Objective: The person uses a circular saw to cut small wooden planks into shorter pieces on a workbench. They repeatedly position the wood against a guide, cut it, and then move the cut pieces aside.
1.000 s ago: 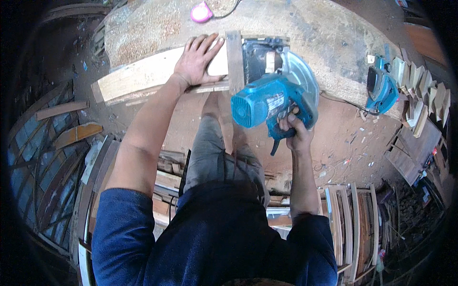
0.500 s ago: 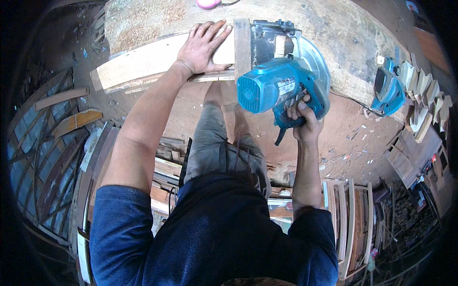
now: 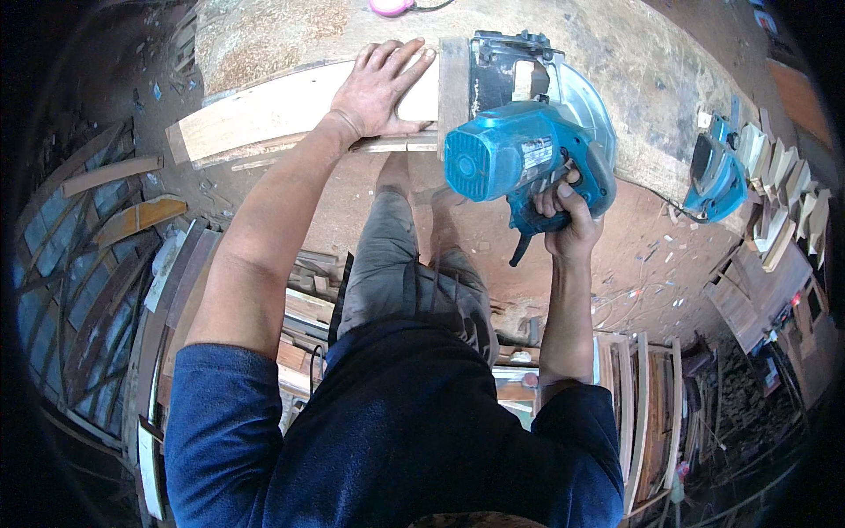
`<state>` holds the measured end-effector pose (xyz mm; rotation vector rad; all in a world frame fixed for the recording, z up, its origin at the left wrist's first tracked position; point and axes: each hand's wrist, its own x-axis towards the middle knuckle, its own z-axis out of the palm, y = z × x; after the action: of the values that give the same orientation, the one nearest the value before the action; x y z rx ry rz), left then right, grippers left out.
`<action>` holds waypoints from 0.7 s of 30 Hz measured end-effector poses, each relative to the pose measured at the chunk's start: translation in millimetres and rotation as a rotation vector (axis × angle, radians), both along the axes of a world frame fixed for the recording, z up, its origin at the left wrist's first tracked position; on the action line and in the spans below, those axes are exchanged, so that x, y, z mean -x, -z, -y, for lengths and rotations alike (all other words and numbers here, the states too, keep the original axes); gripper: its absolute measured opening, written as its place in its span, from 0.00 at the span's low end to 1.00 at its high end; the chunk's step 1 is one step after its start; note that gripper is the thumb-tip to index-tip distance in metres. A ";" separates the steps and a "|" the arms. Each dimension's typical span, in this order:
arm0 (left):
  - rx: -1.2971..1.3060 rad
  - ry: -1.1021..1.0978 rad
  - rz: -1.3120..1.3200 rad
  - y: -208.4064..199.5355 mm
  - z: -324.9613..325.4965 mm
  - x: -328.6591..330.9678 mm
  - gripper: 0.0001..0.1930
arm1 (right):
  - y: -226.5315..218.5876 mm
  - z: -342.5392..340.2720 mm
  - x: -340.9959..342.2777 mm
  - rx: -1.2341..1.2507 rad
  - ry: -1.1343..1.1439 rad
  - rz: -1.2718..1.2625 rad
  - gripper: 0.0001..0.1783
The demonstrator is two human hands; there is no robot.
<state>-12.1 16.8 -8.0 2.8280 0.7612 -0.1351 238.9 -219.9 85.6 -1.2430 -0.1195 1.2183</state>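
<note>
My left hand (image 3: pixel 385 88) lies with fingers spread on a long pale board (image 3: pixel 282 101), which rests along the near edge of the workbench (image 3: pixel 660 97). The thumb reaches toward a darker wooden strip (image 3: pixel 454 97) set crosswise over the board. Against the right side of that strip stands a teal circular saw (image 3: pixel 506 158), its black base plate on the work and its clear blade cover to the right. My right hand (image 3: pixel 570 216) is wrapped round the saw's rear handle. The blade and the board under the saw are hidden.
Sawdust (image 3: pixel 273 35) covers the bench's far left. A pink round object (image 3: pixel 390 7) sits at the far edge. To the right are a second teal power tool (image 3: pixel 717 176) with a cord and several stacked wood pieces (image 3: pixel 779 194). Timber pieces (image 3: pixel 638 422) lie behind me on both sides.
The saw has slid slightly away from me along the crosswise strip. My left hand stays on the board, and the whole view has shifted a little.
</note>
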 end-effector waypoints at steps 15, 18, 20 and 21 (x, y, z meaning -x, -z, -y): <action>0.094 -0.012 -0.014 -11.3 -3.1 -4.3 0.59 | 2.4 -7.9 -4.9 -0.067 0.074 -0.088 0.13; 0.101 -0.010 -0.001 -10.8 -5.6 -5.8 0.61 | 3.3 -10.9 -6.1 -0.058 0.078 -0.087 0.12; 0.142 -0.030 -0.002 -13.8 -7.3 -7.3 0.57 | 1.6 -16.3 -7.6 -0.043 0.072 -0.080 0.12; 0.143 -0.027 -0.007 -13.6 -7.3 -7.0 0.57 | 2.2 -17.6 -8.4 -0.053 0.069 -0.087 0.12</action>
<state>-5.1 24.1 5.6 2.6829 0.7587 -0.1879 247.3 -202.3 83.4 -1.1375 -0.0437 1.2000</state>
